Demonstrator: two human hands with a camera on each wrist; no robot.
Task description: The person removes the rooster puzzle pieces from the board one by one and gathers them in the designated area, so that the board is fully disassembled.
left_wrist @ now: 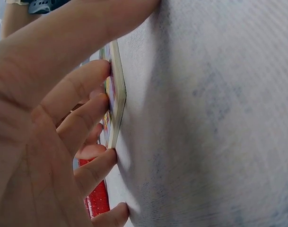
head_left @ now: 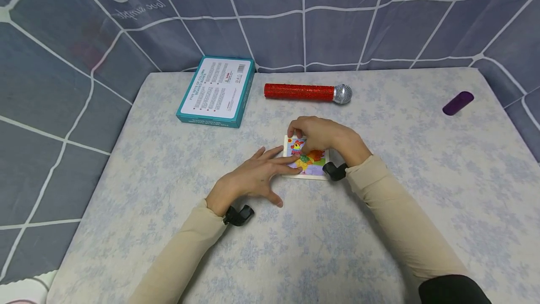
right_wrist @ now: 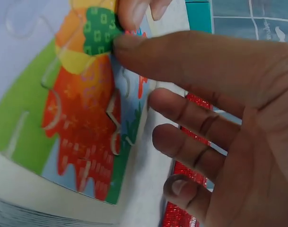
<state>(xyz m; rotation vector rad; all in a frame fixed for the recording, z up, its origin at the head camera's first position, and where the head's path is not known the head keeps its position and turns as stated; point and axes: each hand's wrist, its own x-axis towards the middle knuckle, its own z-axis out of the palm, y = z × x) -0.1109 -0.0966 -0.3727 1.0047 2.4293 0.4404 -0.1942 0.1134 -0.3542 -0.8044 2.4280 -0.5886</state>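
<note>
A small jigsaw puzzle (head_left: 314, 170) with a bright rooster picture lies flat on the table in a cream-coloured frame. My left hand (head_left: 257, 177) comes in from the left with its fingers spread. Two of its fingertips press on the picture, and another touches the frame's edge in the left wrist view. Over the far part of the puzzle is my right hand (head_left: 322, 134). Its thumb (right_wrist: 148, 54) presses the picture by a green patch, while the other fingers bend loosely near the far edge. Part of the rooster is hidden beneath the hands.
Beyond the hands lies a red glittery microphone (head_left: 299, 92) with a silver head. A teal and white box (head_left: 217, 90) sits at the back left. At the far right is a dark purple cylinder (head_left: 458, 103). Grey checked cloth (head_left: 274, 36) hangs behind the pale patterned table (head_left: 295, 247).
</note>
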